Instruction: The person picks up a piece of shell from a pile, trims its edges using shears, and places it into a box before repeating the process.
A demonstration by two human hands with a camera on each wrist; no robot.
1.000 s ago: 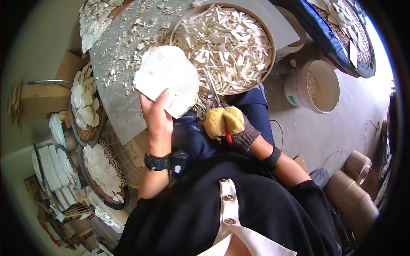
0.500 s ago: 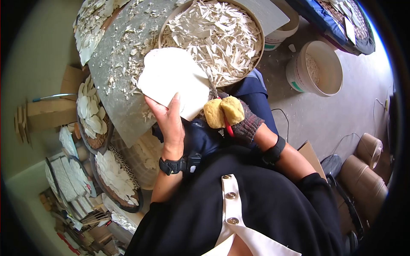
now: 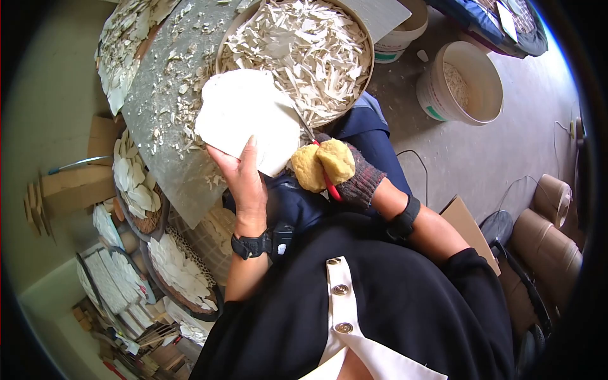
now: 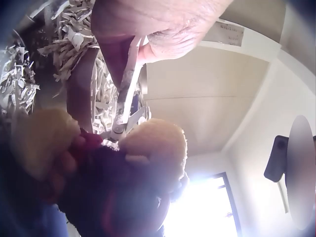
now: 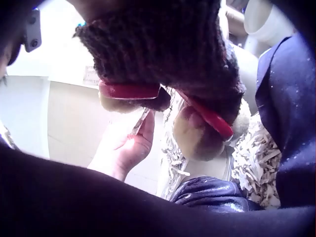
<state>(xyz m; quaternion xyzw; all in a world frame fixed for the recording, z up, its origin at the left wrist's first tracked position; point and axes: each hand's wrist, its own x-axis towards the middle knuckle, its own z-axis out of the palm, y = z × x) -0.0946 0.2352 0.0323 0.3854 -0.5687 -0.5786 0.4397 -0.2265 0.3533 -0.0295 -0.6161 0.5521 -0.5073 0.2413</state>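
Observation:
My left hand (image 3: 246, 183) pinches a thin, roundish white sheet (image 3: 244, 114) at its near edge, thumb on top and fingers beneath. In the left wrist view the sheet's edge (image 4: 129, 81) shows side-on. Scissors (image 3: 330, 183) with red handles are gripped in my right hand (image 3: 364, 174), which wears a dark knitted glove. Two yellow foam pads (image 3: 335, 160) cover the thumb and fingers there. The blades lie along the sheet's right edge. From the right wrist view, both red handles (image 5: 129, 91) stand spread apart.
A round tub (image 3: 371, 60) heaped with white strips stands ahead on the grey table (image 3: 196, 183), with scraps (image 3: 174, 111) scattered left of it. A white bucket (image 3: 434, 95) is on the floor at right. Baskets of white pieces (image 3: 180, 269) stand at left.
The sheet has turned and shifted slightly in my left hand, and its right edge has come against the scissors' blades. My view has swung, so the tub sits higher and further left.

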